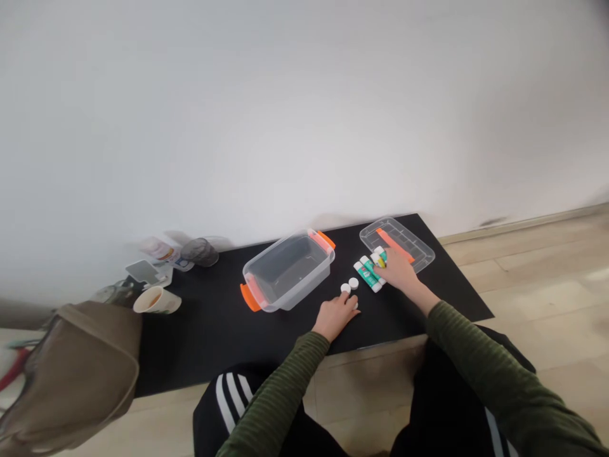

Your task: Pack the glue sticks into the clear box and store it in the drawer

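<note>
Several green-and-white glue sticks (pixel 367 277) lie side by side on the black table, right of the middle. My right hand (pixel 398 269) reaches over the right end of the row, its fingers closed round a glue stick (pixel 380 259) that shows a bit of yellow. To their left are small white round caps (pixel 353 284). My left hand (pixel 337 316) rests on the table just in front of these, fingers curled over another white piece that is mostly hidden. One cap (pixel 345 289) touches or nearly touches its fingertips.
A clear plastic box (pixel 304 289) with orange handles stands left of the caps. Its clear lid (pixel 423 249) lies at the back right. On the left are a paper cup (pixel 164 303) with drink, a phone-like object (pixel 141 271), a dark rounded item (pixel 200 252) and a brown bag (pixel 90 362).
</note>
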{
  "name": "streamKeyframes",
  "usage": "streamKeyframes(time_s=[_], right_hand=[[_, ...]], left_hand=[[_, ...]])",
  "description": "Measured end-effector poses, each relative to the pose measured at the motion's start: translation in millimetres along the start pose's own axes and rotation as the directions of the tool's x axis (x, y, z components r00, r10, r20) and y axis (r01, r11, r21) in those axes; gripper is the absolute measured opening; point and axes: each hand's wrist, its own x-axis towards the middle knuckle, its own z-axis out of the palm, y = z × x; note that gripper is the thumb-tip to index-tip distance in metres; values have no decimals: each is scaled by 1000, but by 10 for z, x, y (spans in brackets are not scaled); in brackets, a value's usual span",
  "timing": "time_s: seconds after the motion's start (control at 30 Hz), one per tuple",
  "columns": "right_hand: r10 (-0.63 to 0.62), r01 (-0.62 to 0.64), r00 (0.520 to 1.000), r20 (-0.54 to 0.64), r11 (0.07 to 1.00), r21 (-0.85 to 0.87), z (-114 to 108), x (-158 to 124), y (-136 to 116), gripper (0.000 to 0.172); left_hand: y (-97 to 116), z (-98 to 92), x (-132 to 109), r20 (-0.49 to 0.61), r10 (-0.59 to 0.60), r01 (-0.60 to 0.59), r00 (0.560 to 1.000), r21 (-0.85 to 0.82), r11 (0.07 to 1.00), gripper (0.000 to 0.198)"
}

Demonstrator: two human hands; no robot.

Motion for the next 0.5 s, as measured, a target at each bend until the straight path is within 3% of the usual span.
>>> streamKeyframes(time_s=[0.2,0.5], right_hand=[[-28,28,1000,9,999,21,61,-57,-89,49],[-123,109,986,-113,986,-126,192,-178,-140,50]], left_hand=[[-67,51,-10,-97,6,-7,995,-9,1000,43],[-155,86,7,-168,-223,157,960,-335,929,46]])
